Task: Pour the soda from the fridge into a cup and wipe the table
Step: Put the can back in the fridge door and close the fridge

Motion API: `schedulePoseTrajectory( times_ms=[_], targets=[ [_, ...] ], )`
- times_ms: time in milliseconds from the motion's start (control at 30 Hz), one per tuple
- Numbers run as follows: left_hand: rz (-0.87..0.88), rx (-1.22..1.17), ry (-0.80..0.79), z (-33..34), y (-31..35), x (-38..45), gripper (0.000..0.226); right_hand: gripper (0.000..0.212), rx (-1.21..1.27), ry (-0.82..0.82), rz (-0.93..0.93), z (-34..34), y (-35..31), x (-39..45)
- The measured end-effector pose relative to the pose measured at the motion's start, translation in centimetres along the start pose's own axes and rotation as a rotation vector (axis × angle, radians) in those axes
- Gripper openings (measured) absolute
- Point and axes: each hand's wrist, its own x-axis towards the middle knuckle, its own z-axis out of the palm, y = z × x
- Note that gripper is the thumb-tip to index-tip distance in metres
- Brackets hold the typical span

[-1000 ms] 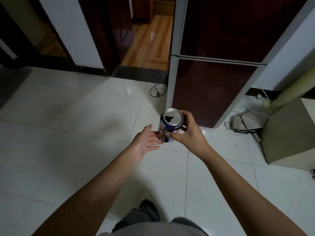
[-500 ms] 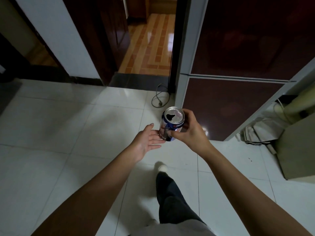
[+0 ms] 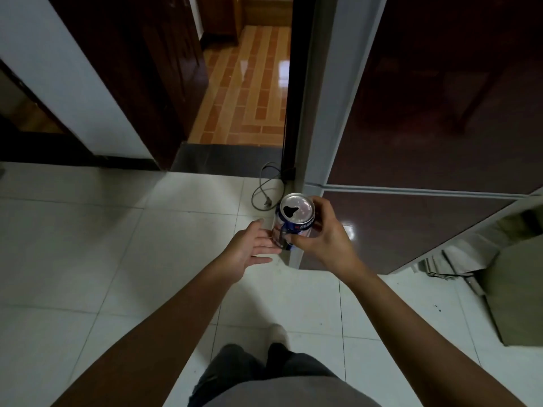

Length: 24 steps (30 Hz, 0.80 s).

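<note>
holding the opened soda can (image 3: pixel 295 220) upright in the right hand (image 3: pixel 321 236), fingers wrapped round its side, probably so nothing spills from the open mouth while walking; left hand (image 3: pixel 252 245) flat, palm up, fingers straight, fingertips at the can's lower side, grasping nothing, likely ready to steady it; can in mid-air before the closed fridge (image 3: pixel 426 142), over white floor tiles (image 3: pixel 117 259); versus a second ago: fridge looms larger and nearer, feet shifted, grip unchanged; no cup or table in view.
</note>
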Motion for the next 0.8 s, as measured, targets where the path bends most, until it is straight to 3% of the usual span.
schedulePoseTrajectory(
  times_ms=[367, 800],
  targets=[
    [-0.018, 0.168, -0.137, 0.2, 5.0, 6.3, 0.041, 0.066, 0.016, 0.211, 0.074, -0.4, 0.7, 4.5],
    [-0.028, 0.442, -0.517, 1.8, 9.3, 8.7, 0.040, 0.065, 0.035, 0.759, 0.212, 3.0, -1.8, 2.3]
  ],
)
